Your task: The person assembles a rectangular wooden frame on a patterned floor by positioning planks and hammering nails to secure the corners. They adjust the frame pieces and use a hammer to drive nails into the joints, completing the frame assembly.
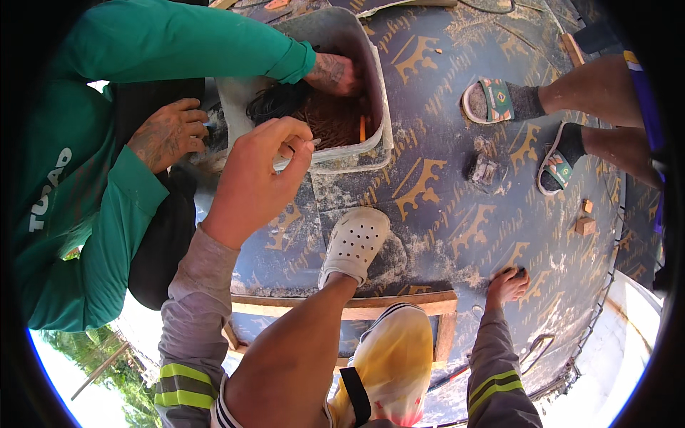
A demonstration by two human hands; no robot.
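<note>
My left hand [257, 178] is raised in front of the grey plastic tub [389, 128]. Its thumb and forefinger are pinched together, with a tiny pale spot at the tips that I cannot make out. Low on the right, my right hand [506, 287] rests on the printed dark panel [428, 250], fingers curled around a small dark thing of unclear kind. Inside the tub lies a dark brown mass [335, 121], with a black bundle [278, 103] and an orange stick [362, 128]. A co-worker's hand [334, 74] reaches into it.
The co-worker in green sits at the left, the other hand [168, 135] beside the tub. Another person's sandalled feet [496, 100] stand at the right. A wooden frame [421, 303] lies by my legs. A clear crumpled container [486, 172] and wood blocks [585, 226] lie on the panel.
</note>
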